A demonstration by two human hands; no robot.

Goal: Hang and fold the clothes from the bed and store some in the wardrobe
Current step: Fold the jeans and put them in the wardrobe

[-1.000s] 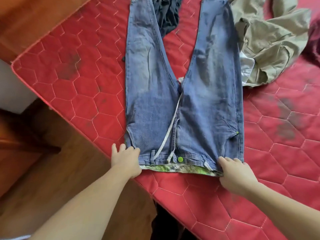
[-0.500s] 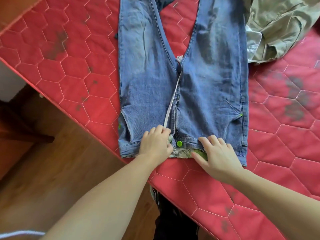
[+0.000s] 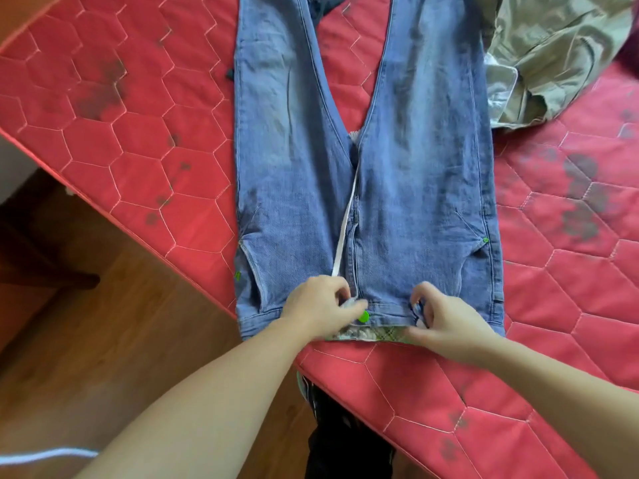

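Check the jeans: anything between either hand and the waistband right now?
Nothing visible. The left hand and the right hand are both already on the waistband of the jeans, fingers curled at its edge by the green button.

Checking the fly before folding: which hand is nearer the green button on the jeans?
Left. The left hand touches the green button; the right hand grips the waistband further right.

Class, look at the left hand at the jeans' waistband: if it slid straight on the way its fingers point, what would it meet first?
The left hand points right along the waistband. It would probably meet the green button first, just beyond its fingertips; the right hand lies further along.
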